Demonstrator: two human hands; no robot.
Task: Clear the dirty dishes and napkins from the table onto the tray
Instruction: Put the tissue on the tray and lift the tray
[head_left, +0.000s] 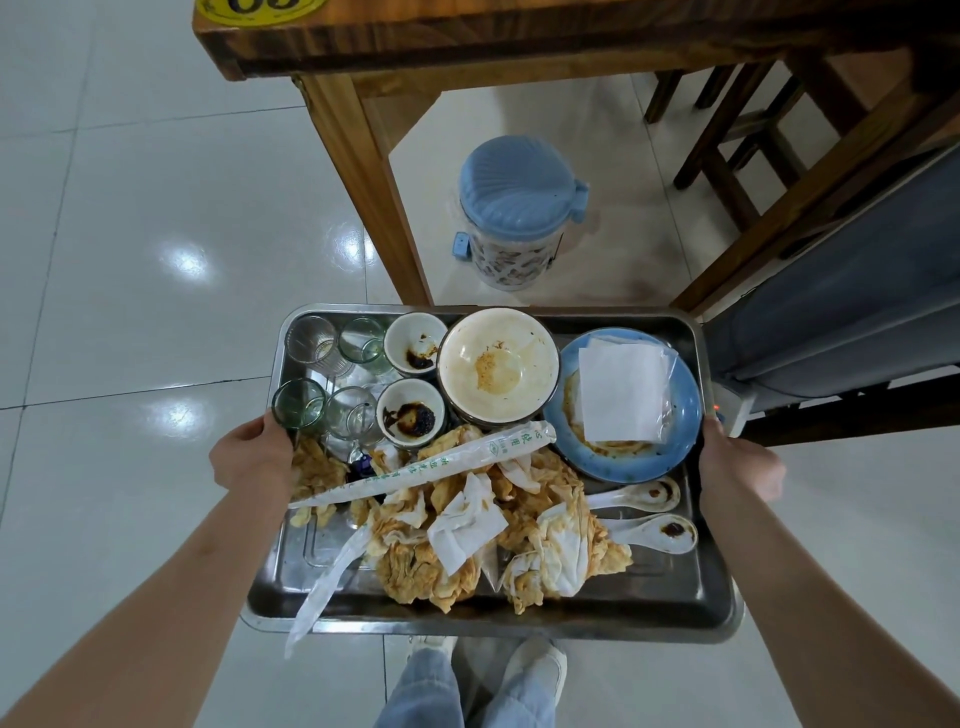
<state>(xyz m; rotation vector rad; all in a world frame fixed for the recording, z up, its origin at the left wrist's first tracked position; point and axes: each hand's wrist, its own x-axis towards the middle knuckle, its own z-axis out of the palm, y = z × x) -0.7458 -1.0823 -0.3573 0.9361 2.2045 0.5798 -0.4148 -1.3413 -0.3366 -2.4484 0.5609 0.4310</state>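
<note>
I carry a loaded steel tray (670, 597) in the air in front of me. My left hand (253, 453) grips its left rim and my right hand (740, 467) grips its right rim. On it stand several empty glasses (317, 340), two small sauce-stained cups (414, 340), a large dirty white bowl (497, 366) and a blue plate (680, 410) with a folded white napkin (621, 387) on it. A heap of greasy crumpled napkins (467, 551), a paper chopstick sleeve (423, 467) and two white soup spoons (652, 532) fill the near half.
The wooden table (363, 31) with a yellow number sticker stands ahead, its leg (374, 197) just beyond the tray. A blue-lidded pedal bin (517, 213) sits under it. Wooden stools (737, 145) and a grey-blue bench (841, 291) lie to the right. White tiled floor spreads left.
</note>
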